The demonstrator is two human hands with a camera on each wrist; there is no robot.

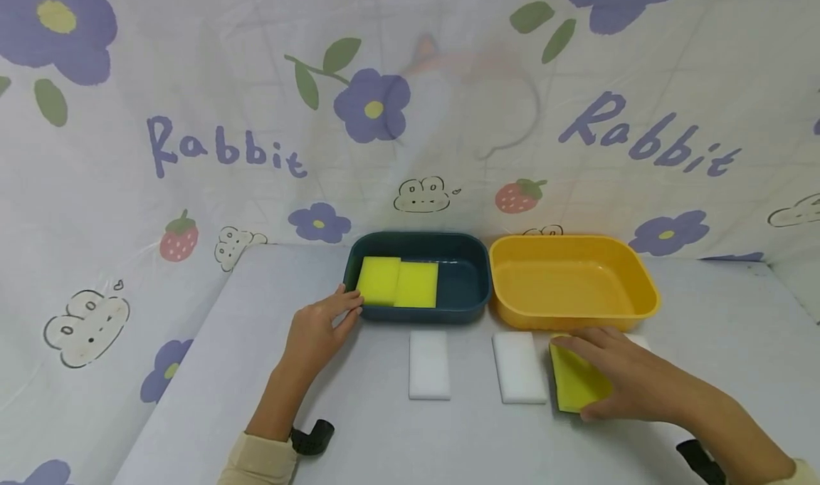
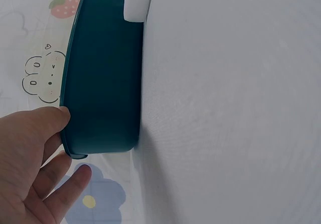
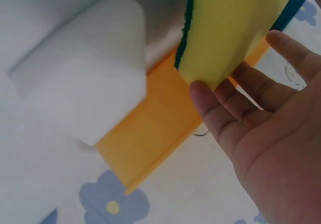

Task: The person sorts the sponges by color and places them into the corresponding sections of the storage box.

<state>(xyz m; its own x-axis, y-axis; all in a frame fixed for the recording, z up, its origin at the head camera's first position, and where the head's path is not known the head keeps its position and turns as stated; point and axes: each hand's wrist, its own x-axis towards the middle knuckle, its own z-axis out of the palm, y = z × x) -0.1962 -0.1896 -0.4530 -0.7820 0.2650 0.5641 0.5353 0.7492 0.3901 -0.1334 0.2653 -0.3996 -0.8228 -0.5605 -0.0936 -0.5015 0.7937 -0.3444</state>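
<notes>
Right hand (image 1: 631, 382) pinches yellow-and-green rectangular sponge (image 1: 576, 379), just in front of orange-yellow plastic tub (image 1: 538, 320); left hand (image 1: 318, 332) pinches rim of dark-teal plastic tub (image 1: 423, 315). Judged step: sponge pickup; next likely needs a steady lift.

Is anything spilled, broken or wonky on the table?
Nothing looks spilled or broken. In the dark teal tray, the left yellow sponge seems to overlap the right yellow sponge, so the pair looks a little uneven.
</notes>
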